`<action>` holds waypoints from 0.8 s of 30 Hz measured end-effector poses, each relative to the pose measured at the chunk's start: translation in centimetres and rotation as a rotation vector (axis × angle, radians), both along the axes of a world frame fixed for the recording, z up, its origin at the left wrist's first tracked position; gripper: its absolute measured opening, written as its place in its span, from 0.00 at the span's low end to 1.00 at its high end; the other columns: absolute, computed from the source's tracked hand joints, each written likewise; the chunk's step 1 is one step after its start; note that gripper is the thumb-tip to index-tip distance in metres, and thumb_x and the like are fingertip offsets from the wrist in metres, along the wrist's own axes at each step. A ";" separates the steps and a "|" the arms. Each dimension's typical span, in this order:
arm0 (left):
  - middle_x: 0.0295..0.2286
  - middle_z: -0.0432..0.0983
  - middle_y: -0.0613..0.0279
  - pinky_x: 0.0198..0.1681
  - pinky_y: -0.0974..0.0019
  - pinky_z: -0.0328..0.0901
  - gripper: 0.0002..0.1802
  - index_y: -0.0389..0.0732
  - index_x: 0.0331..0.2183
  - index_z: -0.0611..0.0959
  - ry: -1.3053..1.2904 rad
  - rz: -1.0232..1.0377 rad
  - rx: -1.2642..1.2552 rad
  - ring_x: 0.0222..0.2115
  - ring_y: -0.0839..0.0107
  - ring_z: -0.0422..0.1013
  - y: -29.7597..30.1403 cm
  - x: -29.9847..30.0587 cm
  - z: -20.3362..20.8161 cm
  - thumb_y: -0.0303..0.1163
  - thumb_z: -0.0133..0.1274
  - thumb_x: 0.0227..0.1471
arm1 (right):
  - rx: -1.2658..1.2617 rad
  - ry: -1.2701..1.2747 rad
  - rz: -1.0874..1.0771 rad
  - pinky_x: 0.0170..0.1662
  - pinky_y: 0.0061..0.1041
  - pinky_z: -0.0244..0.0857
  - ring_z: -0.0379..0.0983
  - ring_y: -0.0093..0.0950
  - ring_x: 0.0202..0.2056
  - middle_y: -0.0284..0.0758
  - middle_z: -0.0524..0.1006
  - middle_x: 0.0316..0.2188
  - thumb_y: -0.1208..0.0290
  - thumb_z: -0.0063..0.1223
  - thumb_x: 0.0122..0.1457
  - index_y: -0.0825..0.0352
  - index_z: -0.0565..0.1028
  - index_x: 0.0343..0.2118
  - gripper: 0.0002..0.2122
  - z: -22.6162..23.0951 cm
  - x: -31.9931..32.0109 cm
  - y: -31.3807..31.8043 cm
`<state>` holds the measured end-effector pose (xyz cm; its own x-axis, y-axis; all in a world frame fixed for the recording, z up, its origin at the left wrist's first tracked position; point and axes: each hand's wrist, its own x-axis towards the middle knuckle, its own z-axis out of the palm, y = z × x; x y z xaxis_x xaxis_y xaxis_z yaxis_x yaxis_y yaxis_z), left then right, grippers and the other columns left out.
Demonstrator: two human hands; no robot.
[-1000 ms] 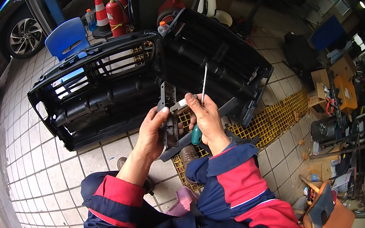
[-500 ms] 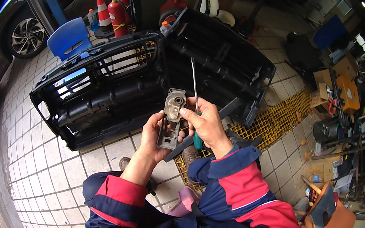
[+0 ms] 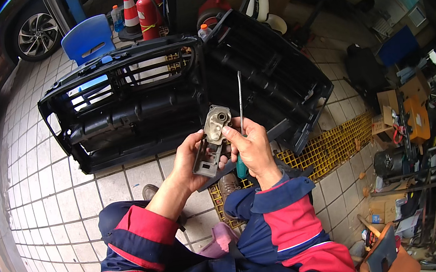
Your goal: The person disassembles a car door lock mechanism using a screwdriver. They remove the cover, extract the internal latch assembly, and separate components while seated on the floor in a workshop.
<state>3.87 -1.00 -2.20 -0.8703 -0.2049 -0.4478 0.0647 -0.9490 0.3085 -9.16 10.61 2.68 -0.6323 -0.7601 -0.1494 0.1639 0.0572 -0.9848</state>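
Note:
A small grey-beige actuator housing (image 3: 216, 128) with a round socket at its top is held up in front of me. Its open grey bracket end points down toward my lap. My left hand (image 3: 183, 165) is closed around the bracket's left side. In my right hand (image 3: 255, 147) is a screwdriver (image 3: 241, 97), upright, its thin shaft pointing away from me; part of its green handle shows below the fingers. The right thumb also presses on the housing's face. Just beyond my hands stands a black slatted plastic grille frame (image 3: 138, 112); a second black frame (image 3: 271, 77) leans beside it.
Behind the frames are a blue chair (image 3: 87, 38), red fire extinguishers (image 3: 148, 17) and a traffic cone (image 3: 130, 12). Yellow floor grating (image 3: 335, 145) runs under the right frame. Boxes and tools crowd the right, by an orange case (image 3: 417, 119). A pink cloth (image 3: 221, 239) hangs near my knees.
My hands and the housing have shifted slightly right in view, and the screwdriver tilts a little more to the right. The whole scene has moved a little as my head turned. Both grips stay the same.

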 end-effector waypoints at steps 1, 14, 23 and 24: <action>0.35 0.82 0.50 0.31 0.60 0.76 0.28 0.36 0.48 0.81 0.024 -0.007 -0.001 0.28 0.57 0.80 0.0 0.0 0.0 0.52 0.43 0.68 | 0.008 -0.011 -0.004 0.21 0.17 0.64 0.68 0.13 0.20 0.27 0.77 0.25 0.67 0.63 0.67 0.72 0.79 0.46 0.13 0.0 0.0 0.0; 0.37 0.82 0.48 0.31 0.59 0.78 0.30 0.35 0.51 0.79 0.033 -0.053 0.038 0.29 0.55 0.81 0.3 0.1 1.3 0.54 0.44 0.70 | 0.052 -0.015 -0.054 0.20 0.18 0.62 0.67 0.15 0.17 0.27 0.75 0.21 0.63 0.63 0.67 0.72 0.78 0.40 0.14 -0.4 -0.4 -0.1; 0.27 0.72 0.68 0.40 0.55 0.78 0.19 0.40 0.40 0.79 -0.045 0.046 -0.012 0.30 0.68 0.75 0.6 0.0 2.4 0.48 0.53 0.65 | -0.121 -0.217 -0.173 0.22 0.17 0.68 0.68 0.15 0.22 0.29 0.77 0.30 0.66 0.59 0.68 0.68 0.78 0.44 0.10 0.1 -0.6 0.1; 0.27 0.73 0.68 0.40 0.56 0.78 0.19 0.40 0.41 0.80 -0.061 0.045 -0.009 0.30 0.68 0.75 0.6 0.0 2.3 0.48 0.51 0.66 | -0.110 -0.227 -0.184 0.22 0.19 0.68 0.68 0.16 0.23 0.29 0.76 0.31 0.66 0.58 0.69 0.68 0.78 0.44 0.10 0.2 -0.6 0.1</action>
